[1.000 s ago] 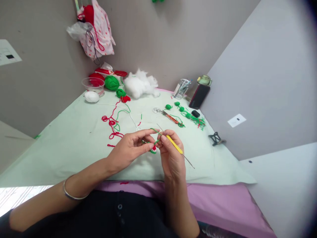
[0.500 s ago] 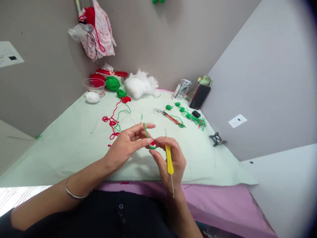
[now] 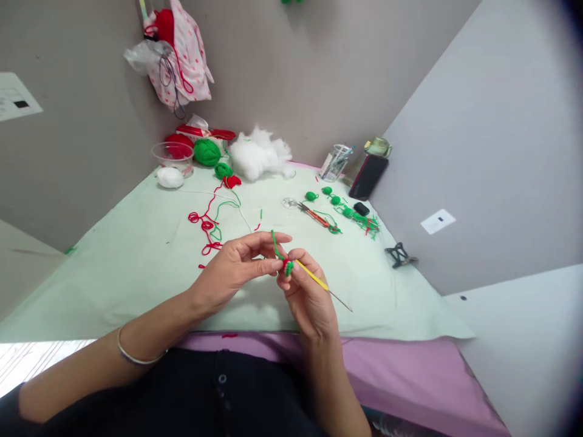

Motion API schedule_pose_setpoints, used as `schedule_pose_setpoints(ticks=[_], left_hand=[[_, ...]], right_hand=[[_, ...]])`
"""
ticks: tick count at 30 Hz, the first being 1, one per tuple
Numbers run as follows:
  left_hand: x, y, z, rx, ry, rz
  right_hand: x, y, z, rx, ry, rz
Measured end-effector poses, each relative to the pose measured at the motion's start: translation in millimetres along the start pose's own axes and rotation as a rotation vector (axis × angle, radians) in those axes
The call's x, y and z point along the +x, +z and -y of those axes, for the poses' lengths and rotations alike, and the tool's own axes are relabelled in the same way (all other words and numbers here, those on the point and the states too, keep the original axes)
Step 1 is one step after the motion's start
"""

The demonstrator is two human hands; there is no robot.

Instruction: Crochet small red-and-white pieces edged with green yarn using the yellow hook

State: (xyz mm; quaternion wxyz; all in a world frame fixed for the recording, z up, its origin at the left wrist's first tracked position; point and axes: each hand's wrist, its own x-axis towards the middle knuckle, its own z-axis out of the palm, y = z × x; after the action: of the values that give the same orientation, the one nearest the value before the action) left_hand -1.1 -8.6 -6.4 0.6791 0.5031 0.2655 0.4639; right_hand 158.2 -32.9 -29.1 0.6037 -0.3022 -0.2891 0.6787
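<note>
A small red, white and green crochet piece [image 3: 288, 267] sits between the fingertips of both hands above the table. My left hand [image 3: 248, 258] pinches its left side, with green yarn [image 3: 274, 240] running up over the index finger. My right hand [image 3: 312, 297] is closed on a crochet hook with a yellow handle [image 3: 314, 277], and its thumb rests against the piece. One metal end of the hook points down to the right; the other end is hidden by the fingers.
Red yarn [image 3: 207, 225] trails leftward on the table. Behind lie white stuffing [image 3: 259, 155], a green yarn ball [image 3: 206, 153] and a plastic tub [image 3: 173, 159]. Orange-handled snips [image 3: 316, 215], small green crocheted balls [image 3: 335, 200], a phone [image 3: 370, 177] and a black clip [image 3: 399, 255] are at right.
My right hand has turned, swinging the hook from near upright to a slant down to the right. The crochet piece has been rotated and moved slightly right; my left hand barely shifted.
</note>
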Motion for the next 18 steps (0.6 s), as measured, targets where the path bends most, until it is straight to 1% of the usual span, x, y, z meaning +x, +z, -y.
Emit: schedule_pose_setpoints(ticks=[3, 5, 8, 10, 13, 15, 18], left_hand=[[-0.6, -0.6, 1.2, 0.023, -0.007, -0.028], [-0.9, -0.8, 1.4, 0.012, -0.02, -0.027], [-0.3, -0.6, 1.5, -0.034, -0.025, -0.011], [0.4, -1.2, 1.8, -0.035, -0.022, -0.034], [0.6, -3.6, 2.9, -0.013, -0.021, -0.082], [0.1, -5.0, 3.6, -0.001, -0.017, -0.081], [-1.1, -4.9, 3.7, 0.014, -0.008, -0.066]], right_hand=[[-1.4, 0.3, -2.4, 0.024, 0.018, 0.025], [-2.1, -0.2, -4.3, 0.016, 0.021, 0.051], [-2.3, -1.7, -7.2, -0.044, -0.017, 0.061], [-2.3, -3.7, -8.0, -0.131, -0.129, 0.01], [-4.4, -8.4, -5.5, -0.311, -0.397, -0.094], [-7.8, -10.7, -1.9, -0.444, -0.563, -0.097], [-14.8, -8.8, 3.1, -0.59, -0.708, -0.051]])
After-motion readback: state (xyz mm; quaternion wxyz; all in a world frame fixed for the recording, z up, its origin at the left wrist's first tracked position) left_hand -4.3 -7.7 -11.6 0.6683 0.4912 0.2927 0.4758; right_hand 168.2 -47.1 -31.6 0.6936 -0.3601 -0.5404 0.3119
